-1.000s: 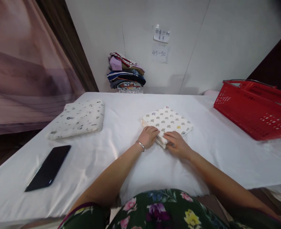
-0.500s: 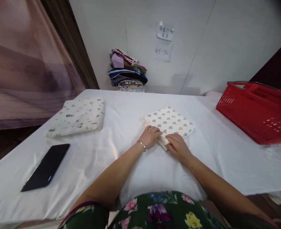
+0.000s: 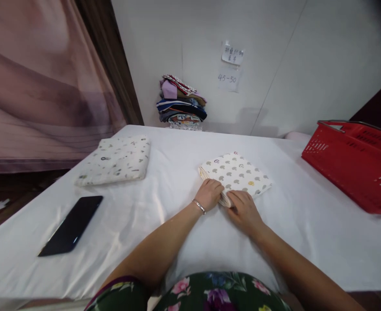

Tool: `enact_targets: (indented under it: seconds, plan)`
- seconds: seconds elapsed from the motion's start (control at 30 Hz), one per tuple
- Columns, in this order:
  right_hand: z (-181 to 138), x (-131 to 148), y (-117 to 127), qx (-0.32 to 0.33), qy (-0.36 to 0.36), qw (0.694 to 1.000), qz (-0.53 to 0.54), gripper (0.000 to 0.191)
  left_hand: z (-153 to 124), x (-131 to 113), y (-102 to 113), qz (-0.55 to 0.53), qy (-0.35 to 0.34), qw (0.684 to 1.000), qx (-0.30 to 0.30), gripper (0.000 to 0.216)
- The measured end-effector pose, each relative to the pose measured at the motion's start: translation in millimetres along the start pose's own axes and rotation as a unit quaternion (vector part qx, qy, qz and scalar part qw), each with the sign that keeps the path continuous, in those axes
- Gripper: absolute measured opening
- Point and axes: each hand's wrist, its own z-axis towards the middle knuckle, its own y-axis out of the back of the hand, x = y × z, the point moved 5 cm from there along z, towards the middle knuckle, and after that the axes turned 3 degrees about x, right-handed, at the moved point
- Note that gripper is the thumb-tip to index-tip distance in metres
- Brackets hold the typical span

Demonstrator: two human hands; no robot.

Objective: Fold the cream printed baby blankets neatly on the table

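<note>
A folded white cloth with a grey tree print [image 3: 237, 175] lies on the white table [image 3: 177, 172], a little right of the middle. My left hand [image 3: 210, 194], with a bracelet at the wrist, curls over the cloth's near left edge. My right hand [image 3: 244, 207] presses on the near corner beside it, fingers bent onto the folded layers. Both hands grip the same near edge, almost touching each other.
A second folded printed cloth [image 3: 114, 160] lies at the table's left. A black phone [image 3: 71, 224] rests near the left front edge. A red plastic basket [image 3: 355, 162] stands at the right. A stack of folded clothes [image 3: 181, 103] sits against the back wall.
My hands have drawn closer together on the cloth's near corner. The view has shifted left, so everything sits a little further right.
</note>
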Motion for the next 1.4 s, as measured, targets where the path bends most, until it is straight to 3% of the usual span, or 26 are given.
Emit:
enact_targets:
  seconds: [0.17, 0.6, 0.73, 0.8, 0.87, 0.93, 1.0, 1.07, 1.23, 1.4]
  plan:
    - [0.7, 1.2, -5.6, 0.009, 0.019, 1.000, 0.008, 0.027, -5.8, 4.5, 5.1, 0.000, -0.008, 1.000, -0.017, 0.022]
    - [-0.2, 3.2, -10.3, -0.011, 0.050, 0.999, -0.007, 0.029, 11.1, 43.2, 9.5, 0.077, 0.076, 0.994, -0.020, 0.019]
    - [-0.3, 3.9, -12.2, -0.010, 0.045, 0.999, -0.004, 0.028, 8.6, 52.5, 7.0, 0.026, 0.095, 0.995, -0.027, 0.025]
    - [-0.7, 4.2, -12.3, -0.016, 0.045, 0.999, 0.004, 0.027, 7.0, 58.6, 10.7, -0.033, 0.115, 0.991, -0.060, 0.030]
    - [-0.9, 4.3, -13.1, -0.011, 0.042, 0.999, 0.010, 0.028, 4.9, 70.5, 18.1, -0.099, 0.181, 0.972, -0.116, 0.030]
    - [-0.8, 4.6, -13.8, 0.000, 0.037, 0.999, 0.011, 0.028, 0.7, 89.0, 20.8, -0.177, 0.316, 0.921, -0.146, 0.027]
    - [-0.5, 5.2, -13.4, 0.006, 0.034, 0.999, 0.010, 0.029, -3.1, 104.2, 14.9, -0.249, 0.447, 0.850, -0.124, 0.036]
    - [-0.4, 6.2, -11.5, -0.002, 0.036, 0.999, 0.006, 0.029, -2.2, 112.2, 5.5, -0.300, 0.516, 0.798, -0.081, 0.054]
    - [-0.7, 8.7, -7.1, -0.023, 0.045, 0.999, 0.011, 0.028, 8.7, 120.0, -10.7, -0.344, 0.561, 0.751, -0.047, 0.073]
    - [-0.1, 11.5, -8.5, 0.004, 0.035, 0.999, 0.025, 0.028, 17.0, 118.7, -12.1, -0.373, 0.582, 0.721, -0.033, 0.055]
